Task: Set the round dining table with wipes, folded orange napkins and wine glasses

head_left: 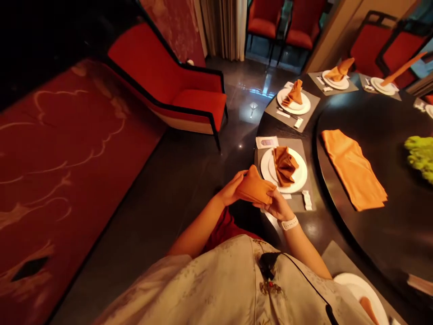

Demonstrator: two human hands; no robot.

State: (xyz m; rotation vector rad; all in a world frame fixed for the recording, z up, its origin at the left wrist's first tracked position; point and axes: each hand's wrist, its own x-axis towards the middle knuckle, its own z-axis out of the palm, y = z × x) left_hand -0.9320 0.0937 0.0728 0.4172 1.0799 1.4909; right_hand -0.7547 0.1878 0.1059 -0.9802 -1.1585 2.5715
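Between my two hands is an orange cloth napkin (254, 187), folded into a compact shape with a small peak at its top. My left hand (230, 189) grips its left side. The fingers of my right hand (276, 203) close on the right edge, and a white watch band circles that wrist. Just beyond, a white plate (302, 178) on a grey placemat carries a fan-folded orange napkin (285, 166). The held napkin is in front of the plate's near left edge; I cannot tell whether they touch.
On the turntable (341, 189) lies a stack of flat orange napkins (355, 171), with green foliage (421, 155) to its right. More plates with folded napkins (294, 95) follow the round table's rim. A red armchair (199, 101) stands at the left, before a red wall (67, 149).
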